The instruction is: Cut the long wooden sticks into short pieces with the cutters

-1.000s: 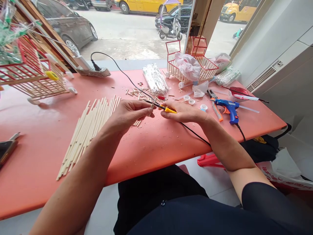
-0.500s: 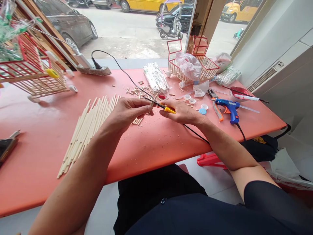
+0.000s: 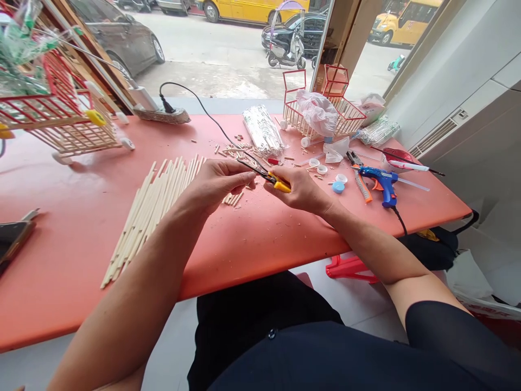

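1 person's right hand (image 3: 304, 190) is grasping 1 pair of yellow-handled cutters (image 3: 281, 185) above a red table (image 3: 260, 239), 2 dark blades standing apart near the left hand (image 3: 215, 183). That hand is keeping thumb and fingers close together; whether they are gripping anything is unclear. 1 spread of pale sticks (image 3: 154, 212), too overlapped to count, is lying beside the left forearm. 3 white caps (image 3: 322, 169), 1 blue cap (image 3: 337, 187) and 1 blue glue gun (image 3: 381, 182) are resting beyond the right hand.

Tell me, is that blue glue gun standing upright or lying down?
Lying down: the glue gun rests on the table, its broad side facing up.
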Demonstrator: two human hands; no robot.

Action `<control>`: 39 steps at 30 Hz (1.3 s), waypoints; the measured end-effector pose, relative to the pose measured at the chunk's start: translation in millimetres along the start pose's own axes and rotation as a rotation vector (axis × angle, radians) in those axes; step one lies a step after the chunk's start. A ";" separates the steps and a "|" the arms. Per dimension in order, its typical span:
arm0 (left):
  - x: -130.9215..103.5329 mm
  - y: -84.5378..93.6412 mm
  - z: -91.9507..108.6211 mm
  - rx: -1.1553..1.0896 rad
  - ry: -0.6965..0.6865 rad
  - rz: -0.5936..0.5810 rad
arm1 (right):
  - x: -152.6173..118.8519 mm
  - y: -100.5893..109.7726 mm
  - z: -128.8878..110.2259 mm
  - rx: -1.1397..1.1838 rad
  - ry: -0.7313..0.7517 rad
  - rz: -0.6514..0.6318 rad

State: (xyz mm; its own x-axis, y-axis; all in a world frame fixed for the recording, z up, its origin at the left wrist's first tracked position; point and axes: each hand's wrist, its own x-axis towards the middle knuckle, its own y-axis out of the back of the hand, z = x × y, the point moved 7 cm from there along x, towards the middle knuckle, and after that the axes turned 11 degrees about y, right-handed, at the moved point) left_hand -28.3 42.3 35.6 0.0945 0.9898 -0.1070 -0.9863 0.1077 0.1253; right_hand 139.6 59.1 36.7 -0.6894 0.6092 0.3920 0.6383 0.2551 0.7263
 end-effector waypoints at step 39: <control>18.8 104.9 -34.6 0.973 0.198 0.429 | -0.7 17.9 29.3 -0.026 -0.201 0.093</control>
State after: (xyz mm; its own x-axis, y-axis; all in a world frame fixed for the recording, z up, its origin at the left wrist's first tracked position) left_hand -134.6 69.0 12.7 -0.3427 0.9393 -0.0146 -0.3927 -0.1291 0.9106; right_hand 161.5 85.3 32.9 -0.5438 0.7675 0.3394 0.6854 0.1729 0.7073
